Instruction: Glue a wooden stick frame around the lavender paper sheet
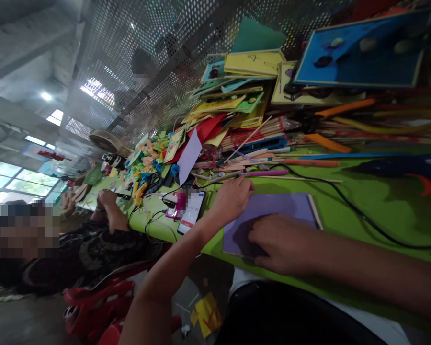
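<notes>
A purple sheet [273,208] on a thin board lies on the green table [380,201] right in front of me. My left hand [233,197] reaches in from the lower left, and its bent fingers grip the sheet's far left corner. Coming in from the right, my right hand [280,242] rests palm down on the near part of the sheet and presses it flat, holding nothing.
A phone [191,211] lies left of the sheet and a black cable [348,203] runs past its right side. Behind are wooden sticks [251,165], stacked coloured paper [233,103] and a blue framed board [362,48]. Another person [107,197] sits on the left by a red chair [93,302].
</notes>
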`<state>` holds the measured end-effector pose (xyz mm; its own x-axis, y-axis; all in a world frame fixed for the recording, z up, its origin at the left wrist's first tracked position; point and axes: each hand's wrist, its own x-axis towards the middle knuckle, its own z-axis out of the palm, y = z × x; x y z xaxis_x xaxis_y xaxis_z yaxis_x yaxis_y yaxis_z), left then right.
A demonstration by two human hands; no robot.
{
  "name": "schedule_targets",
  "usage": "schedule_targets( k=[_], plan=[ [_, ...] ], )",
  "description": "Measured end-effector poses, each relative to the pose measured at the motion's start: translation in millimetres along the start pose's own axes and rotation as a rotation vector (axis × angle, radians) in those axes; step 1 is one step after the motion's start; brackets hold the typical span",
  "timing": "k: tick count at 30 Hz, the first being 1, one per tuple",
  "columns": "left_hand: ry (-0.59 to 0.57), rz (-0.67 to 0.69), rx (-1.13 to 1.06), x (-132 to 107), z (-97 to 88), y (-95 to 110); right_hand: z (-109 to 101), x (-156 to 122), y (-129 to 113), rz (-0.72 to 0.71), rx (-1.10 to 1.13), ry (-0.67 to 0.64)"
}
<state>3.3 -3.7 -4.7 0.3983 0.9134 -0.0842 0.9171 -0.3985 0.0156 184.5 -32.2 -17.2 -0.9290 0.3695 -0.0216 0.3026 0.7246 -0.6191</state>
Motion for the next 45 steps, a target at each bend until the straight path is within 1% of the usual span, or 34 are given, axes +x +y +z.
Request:
schedule_targets(
  k=[3, 6, 9, 11, 13, 16, 20, 25, 28, 31, 34, 39, 45],
  plan=[
    [0.024, -0.075, -0.146, -4, -0.6, -3, 1, 0, 1, -0.011, -0.004, 0.013],
    [0.03, -0.114, -0.255, -7, -2.7, -7, 1, 0, 2, -0.029, -0.006, 0.021],
    [0.05, -0.11, -0.31, -10, -3.5, -10, -1, 0, 1, -0.037, -0.005, 0.015],
    [0.058, -0.08, -0.321, -13, -3.5, -12, -2, 0, 0, -0.028, -0.004, 0.006],
    [0.056, -0.03, -0.3, -14, -3.6, -13, -1, 0, 0, -0.022, -0.003, 0.003],
    [0.05, 0.033, -0.212, -16, -4.4, -15, 1, 1, 1, -0.029, -0.006, 0.008],
    [0.051, 0.074, -0.082, -14, -4.9, -14, 3, 2, 3, -0.043, -0.006, 0.014],
    [0.001, 0.154, 0.155, -12, -7.7, -8, 0, 1, 1, -0.034, -0.011, 0.008],
    [-0.029, 0.184, 0.222, -11, -12.3, -3, -1, 1, 1, -0.041, -0.004, 0.016],
    [-0.077, 0.187, 0.238, -7, -15.7, -2, -1, 0, 2, -0.04, 0.001, 0.024],
    [-0.113, 0.195, 0.236, -4, -14.7, -4, 1, 0, 2, -0.043, 0.026, 0.044],
    [-0.067, 0.168, 0.169, -4, -9.2, -11, 3, 1, 2, -0.035, 0.039, 0.06],
    [-0.09, 0.161, 0.054, -3, -11.7, -17, 0, 2, 0, -0.015, 0.0, 0.012]
  ],
)
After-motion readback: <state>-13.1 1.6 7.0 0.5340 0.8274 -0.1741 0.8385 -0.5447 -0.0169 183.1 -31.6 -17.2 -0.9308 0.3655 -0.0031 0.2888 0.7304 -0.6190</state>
